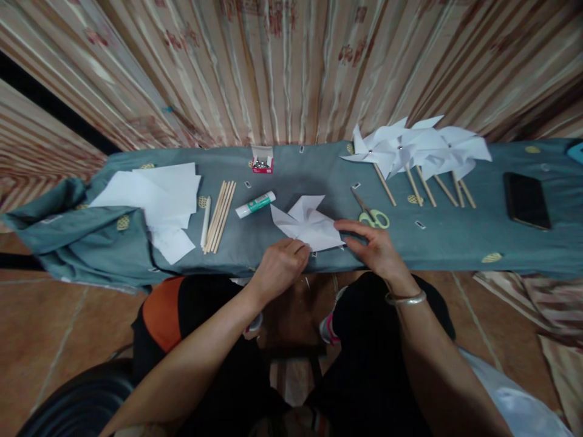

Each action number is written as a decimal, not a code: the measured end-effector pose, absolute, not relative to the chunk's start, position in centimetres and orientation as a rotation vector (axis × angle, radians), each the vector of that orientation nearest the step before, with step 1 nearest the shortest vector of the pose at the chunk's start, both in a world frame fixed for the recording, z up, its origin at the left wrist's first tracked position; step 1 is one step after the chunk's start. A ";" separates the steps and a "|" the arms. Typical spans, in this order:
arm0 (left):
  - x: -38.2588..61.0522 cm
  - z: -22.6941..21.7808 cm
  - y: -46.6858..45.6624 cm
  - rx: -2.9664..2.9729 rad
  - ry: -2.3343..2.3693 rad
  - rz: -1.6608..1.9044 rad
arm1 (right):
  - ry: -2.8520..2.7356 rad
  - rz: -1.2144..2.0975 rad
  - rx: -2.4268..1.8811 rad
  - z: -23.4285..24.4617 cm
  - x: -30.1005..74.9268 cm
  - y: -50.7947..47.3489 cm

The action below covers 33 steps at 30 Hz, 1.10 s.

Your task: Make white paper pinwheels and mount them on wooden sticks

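- paper pinwheel (306, 227): center of frame, on surface (310, 176)
- left hand (283, 262): pinching its lower edge
- right hand (371, 246): at its right edge (can't tell if gripping)
- scissors (376, 218): right of center

Left fingers (295, 247) and right fingers (357, 227) at white paper pinwheel (310, 227), green-handled scissors (378, 220) nearby.

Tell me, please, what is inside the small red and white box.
The open box holds small shiny metal pieces, too small here to identify exactly. Only the top ones show; whatever lies deeper is covered.
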<state>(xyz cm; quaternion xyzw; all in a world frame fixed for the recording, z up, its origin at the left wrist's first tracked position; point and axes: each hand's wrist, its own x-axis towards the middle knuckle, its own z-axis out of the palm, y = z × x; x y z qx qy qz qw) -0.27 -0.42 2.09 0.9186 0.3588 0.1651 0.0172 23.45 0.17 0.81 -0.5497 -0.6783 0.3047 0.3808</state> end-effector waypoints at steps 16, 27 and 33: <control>-0.3 1.8 -1.2 2.869 1.018 0.497 | -1.783 0.999 -1.253 1.3 23.8 -0.3; 0.2 1.8 -1.7 2.766 1.045 0.547 | -1.824 0.669 -1.354 -0.2 21.8 0.5; 0.4 1.5 -1.6 2.655 0.975 0.617 | -1.859 0.358 -1.397 -0.4 20.3 0.5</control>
